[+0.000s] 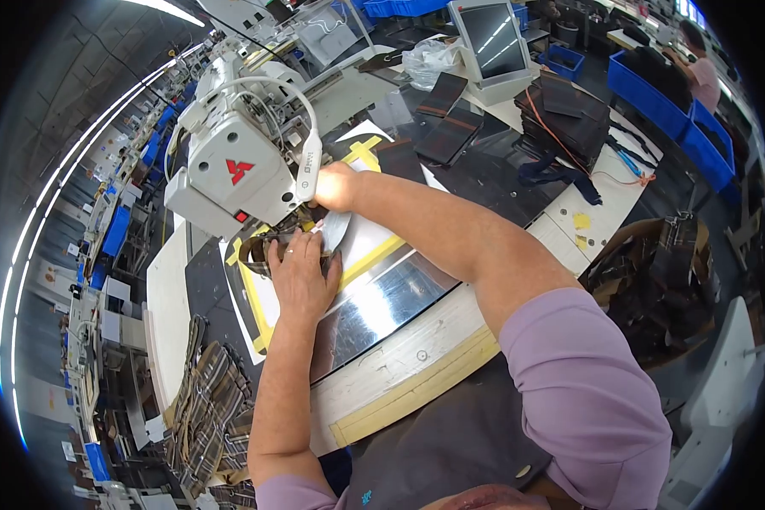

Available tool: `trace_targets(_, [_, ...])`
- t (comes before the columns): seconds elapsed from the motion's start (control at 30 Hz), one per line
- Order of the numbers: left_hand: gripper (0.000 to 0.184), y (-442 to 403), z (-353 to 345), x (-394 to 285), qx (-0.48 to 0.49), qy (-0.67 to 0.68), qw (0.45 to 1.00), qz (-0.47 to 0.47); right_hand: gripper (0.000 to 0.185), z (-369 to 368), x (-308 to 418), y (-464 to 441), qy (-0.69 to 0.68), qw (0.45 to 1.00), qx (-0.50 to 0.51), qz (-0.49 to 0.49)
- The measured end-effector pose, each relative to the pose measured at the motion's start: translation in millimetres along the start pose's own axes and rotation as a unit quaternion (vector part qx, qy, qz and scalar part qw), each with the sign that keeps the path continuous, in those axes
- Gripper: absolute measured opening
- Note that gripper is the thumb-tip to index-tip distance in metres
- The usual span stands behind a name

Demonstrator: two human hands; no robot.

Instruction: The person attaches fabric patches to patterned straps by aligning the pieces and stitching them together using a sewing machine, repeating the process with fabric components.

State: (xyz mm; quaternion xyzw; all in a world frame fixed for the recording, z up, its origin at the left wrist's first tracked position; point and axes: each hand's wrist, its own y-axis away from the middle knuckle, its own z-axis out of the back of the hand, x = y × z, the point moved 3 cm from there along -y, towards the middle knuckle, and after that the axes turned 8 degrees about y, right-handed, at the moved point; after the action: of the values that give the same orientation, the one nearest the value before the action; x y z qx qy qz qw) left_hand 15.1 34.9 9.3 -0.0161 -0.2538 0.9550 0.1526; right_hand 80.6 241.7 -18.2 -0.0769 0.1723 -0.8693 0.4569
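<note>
The white sewing machine head [221, 166] with a red emblem stands over the work surface. My left hand [302, 276] lies with fingers stretched and slightly apart, pressing on a brown piece of fabric [252, 253] just below the machine head. Close to the needle area, my right hand [338, 187] is bent in behind the white work lamp [309, 166]. Its fingers are hidden there, so what they touch does not show. Beneath both hands is a white sheet edged with yellow tape [387, 249], on a shiny metal plate [382, 302].
A monitor [493, 42] and dark fabric pieces [450, 132] are on the table's far side. A dark stack [561, 119] sits at right, beside blue bins [650, 93]. Plaid fabric [208, 416] hangs at lower left. Another person [701, 72] is at far right.
</note>
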Motion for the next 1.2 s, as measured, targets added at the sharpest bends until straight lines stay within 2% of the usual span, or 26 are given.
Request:
trace_targets(0.1, [0.058,10,16,-12,-0.004,-0.001,1.000,-0.010,0.023,-7,-3,-7,0.001,0.999,-0.037,0.006])
trace_targets(0.13, [0.058,16,24,-19,0.014,0.010,1.000,-0.009,0.022,-19,-7,-16,0.010,0.998,-0.049,0.043])
trace_targets(0.2, [0.056,30,42,-36,0.035,0.053,0.998,-0.016,0.020,7,1,-3,-0.011,1.000,-0.010,0.009])
trace_targets(0.3, [0.054,67,49,-55,0.090,0.103,0.990,-0.025,0.018,-3,2,-14,0.063,0.998,0.008,-0.004])
trace_targets(0.33, [0.055,79,50,-62,0.112,0.119,0.987,-0.014,0.010,-37,-7,-38,0.043,0.995,-0.091,0.010])
trace_targets(0.37, [0.057,92,52,-68,0.129,0.151,0.980,-0.014,0.013,-8,3,-18,0.048,0.997,-0.048,-0.024])
trace_targets(0.43, [0.065,116,55,-81,0.153,0.215,0.965,0.005,0.019,-13,6,-20,0.049,0.997,-0.001,-0.065])
trace_targets(0.57, [0.071,143,58,-105,0.138,0.192,0.971,0.041,0.025,-1,11,-7,0.048,0.995,0.047,-0.080])
trace_targets(0.8, [0.064,146,56,-108,0.121,0.169,0.977,0.042,0.027,-5,19,-8,0.064,0.990,0.081,-0.093])
trace_targets(0.93, [0.055,148,56,-108,0.090,0.153,0.984,0.020,0.026,2,30,2,0.071,0.990,0.111,-0.050])
trace_targets(0.97, [0.053,149,56,-106,0.085,0.157,0.984,0.017,0.024,7,36,11,0.112,0.986,0.123,-0.011])
trace_targets(1.07, [0.045,150,57,-108,0.058,0.162,0.985,0.000,0.028,26,50,38,0.128,0.989,0.078,0.012])
trace_targets(1.2, [0.040,151,55,-107,0.051,0.165,0.985,0.001,0.027,51,58,61,0.113,0.988,0.104,0.027])
